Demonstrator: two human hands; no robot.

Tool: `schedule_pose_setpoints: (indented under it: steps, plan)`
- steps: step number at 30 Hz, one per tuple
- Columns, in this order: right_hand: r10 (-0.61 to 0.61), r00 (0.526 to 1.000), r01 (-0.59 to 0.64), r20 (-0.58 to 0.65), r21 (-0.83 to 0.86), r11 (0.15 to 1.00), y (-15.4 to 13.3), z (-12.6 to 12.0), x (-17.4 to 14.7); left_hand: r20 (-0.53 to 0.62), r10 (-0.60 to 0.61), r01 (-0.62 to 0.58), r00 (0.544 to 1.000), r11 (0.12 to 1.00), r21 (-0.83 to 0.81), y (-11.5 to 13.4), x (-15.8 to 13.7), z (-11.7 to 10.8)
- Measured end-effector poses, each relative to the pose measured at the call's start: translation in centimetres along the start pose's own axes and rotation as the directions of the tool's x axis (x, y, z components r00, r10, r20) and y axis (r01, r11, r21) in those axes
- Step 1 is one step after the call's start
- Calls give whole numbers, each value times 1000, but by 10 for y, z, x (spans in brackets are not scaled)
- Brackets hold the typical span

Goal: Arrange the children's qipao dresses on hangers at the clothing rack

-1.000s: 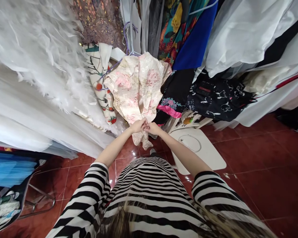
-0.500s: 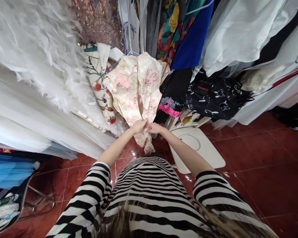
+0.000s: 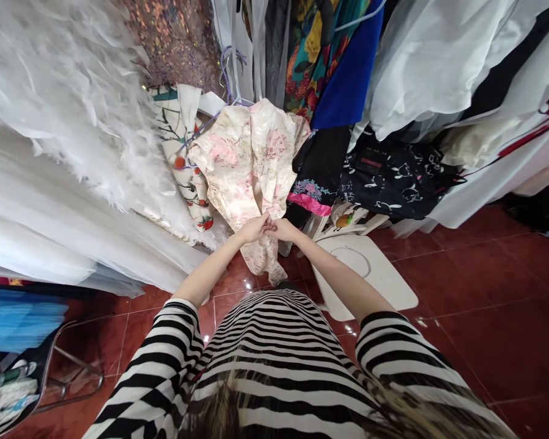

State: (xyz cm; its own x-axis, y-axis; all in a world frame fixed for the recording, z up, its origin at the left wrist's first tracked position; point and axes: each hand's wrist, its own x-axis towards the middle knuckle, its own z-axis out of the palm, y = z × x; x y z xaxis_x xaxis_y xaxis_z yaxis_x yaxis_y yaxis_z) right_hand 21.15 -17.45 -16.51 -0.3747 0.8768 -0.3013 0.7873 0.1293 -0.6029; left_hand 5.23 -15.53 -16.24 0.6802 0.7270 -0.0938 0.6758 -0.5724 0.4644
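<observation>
A cream blouse with pink flowers (image 3: 231, 161) hangs in front of me, its front parted by a narrow gap. Purple and white hangers (image 3: 231, 76) show at its collar. Both my hands meet at the lower front of the blouse. My left hand (image 3: 255, 228) is closed on the cloth at the front edge. My right hand (image 3: 282, 230) pinches the cloth right beside it, fingertips touching the left ones. The blouse's lower end hangs below my hands. What lies between the fingertips is too small to make out.
White feathered and tulle dresses (image 3: 73, 140) fill the left. Black printed clothes (image 3: 393, 177) and white garments (image 3: 434, 55) hang at the right. A white folding chair (image 3: 366, 274) stands on the red tile floor (image 3: 462, 286). A metal frame (image 3: 73, 366) is at lower left.
My hands stay together at the blouse front, with a slight shift up and to the left. The fingers have changed position a little. The view has shifted slightly.
</observation>
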Motion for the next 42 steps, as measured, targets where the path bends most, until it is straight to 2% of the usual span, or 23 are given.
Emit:
schedule_pose_setpoints:
  steps: [4, 8, 18, 25, 29, 32, 34, 37, 40, 42]
  plan:
    - [-12, 998, 13, -57, 15, 1000, -5, 9, 2, -15, 4, -5, 1000, 997, -78, -7, -4, 0]
    - [-36, 998, 37, -51, 13, 999, -6, 18, 2, -6, -12, 12, 1000, 998, -65, -9, -8, 1]
    - [-100, 993, 97, 66, 36, 995, 2, 5, 2, -32, -63, 66, 997, 995, 73, -4, -3, 5]
    - [-193, 970, 177, 149, 113, 978, -1, -1, -8, -88, -107, 113, 990, 991, 75, -14, 3, -2]
    - [-270, 929, 211, 255, 233, 949, -2, -2, -16, -171, -195, 205, 966, 978, 41, -25, 0, -8]
    - [-260, 923, 221, 285, 162, 962, -3, -5, -15, -203, -234, 240, 951, 971, 5, -30, -1, -13]
    - [-177, 958, 177, 226, 19, 984, -6, -7, -11, -192, -202, 200, 960, 979, -28, -31, 0, -17]
    - [-54, 999, 53, -3, -91, 994, -13, -6, 0, -155, -122, 110, 980, 990, -83, -26, 1, -21]
    - [-2, 985, -12, -174, -79, 997, -23, -1, 11, -119, -41, 29, 992, 994, -104, -19, 1, -23]
    - [28, 977, -44, -211, -70, 997, -28, 4, 15, -113, -6, -7, 994, 994, -114, -15, 1, -23]
